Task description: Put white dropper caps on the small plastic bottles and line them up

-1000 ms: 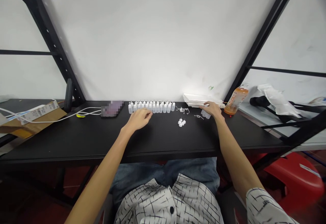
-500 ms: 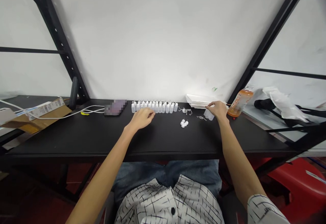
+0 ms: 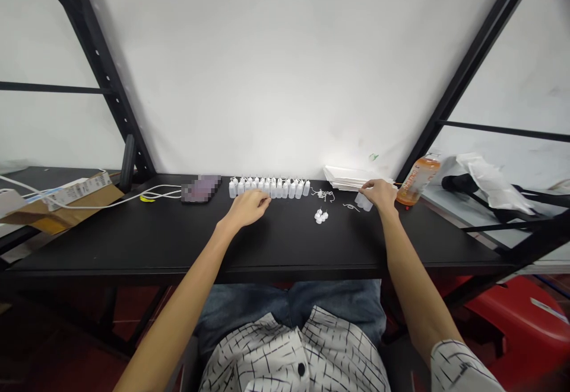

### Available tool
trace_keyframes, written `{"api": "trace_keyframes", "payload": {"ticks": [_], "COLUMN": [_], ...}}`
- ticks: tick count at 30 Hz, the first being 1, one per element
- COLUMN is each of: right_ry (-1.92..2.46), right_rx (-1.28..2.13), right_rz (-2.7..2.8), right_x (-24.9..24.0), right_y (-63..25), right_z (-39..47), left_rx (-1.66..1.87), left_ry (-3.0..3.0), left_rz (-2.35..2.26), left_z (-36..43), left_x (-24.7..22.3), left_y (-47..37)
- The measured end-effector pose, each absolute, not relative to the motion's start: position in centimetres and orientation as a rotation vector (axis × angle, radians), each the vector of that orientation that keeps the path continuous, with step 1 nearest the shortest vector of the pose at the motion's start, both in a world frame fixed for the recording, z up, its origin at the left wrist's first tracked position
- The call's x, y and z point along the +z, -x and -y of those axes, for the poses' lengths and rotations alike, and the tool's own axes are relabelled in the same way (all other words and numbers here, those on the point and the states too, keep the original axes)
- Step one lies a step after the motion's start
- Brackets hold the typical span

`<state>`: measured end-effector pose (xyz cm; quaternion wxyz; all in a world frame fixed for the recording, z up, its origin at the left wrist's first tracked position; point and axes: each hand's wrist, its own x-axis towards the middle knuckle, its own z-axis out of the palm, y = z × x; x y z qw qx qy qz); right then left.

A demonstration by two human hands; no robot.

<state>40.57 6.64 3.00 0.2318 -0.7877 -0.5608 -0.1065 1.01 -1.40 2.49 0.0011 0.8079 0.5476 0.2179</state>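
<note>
In front of a row of small white squeeze bottles (image 3: 279,189) with caps, my left hand (image 3: 249,206) hovers with its fingers curled together. Whatever it may hold is hidden. My right hand (image 3: 379,193) is bent down over a few translucent uncapped bottles (image 3: 364,202) at the right, thumb and fingertips close together at their tops. Whether it grips one of them cannot be made out. Between the hands lies a small cluster of white caps (image 3: 320,217). Behind the caps is a tangle of thin white strips (image 3: 324,194), and a single loose strip (image 3: 351,206) lies nearer the right hand.
A stack of white paper or flat packets (image 3: 351,178) lies against the wall. An orange drink bottle (image 3: 418,181) stands right of my right hand. A blurred phone-like object (image 3: 201,190), white cables (image 3: 151,193) and an open cardboard box (image 3: 84,199) are on the left.
My right hand has dipped very slightly at the uncapped bottles. The left hand keeps its place and pose. The whole view has shifted a little.
</note>
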Motion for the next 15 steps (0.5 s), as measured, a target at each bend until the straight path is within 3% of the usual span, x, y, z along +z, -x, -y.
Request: {"api": "trace_keyframes", "payload": {"ticks": [15], "right_ry": [2.083], "right_rx": [-0.369], "right_rz": [1.606], "right_x": [2.0], "right_y": [-41.0], "right_z": [-7.5], "left_rx": [0.659], "left_ry": [-2.524], "left_rz": [-1.733], "left_z": [1.5], "left_x": [2.6], "left_y": [-1.0]}}
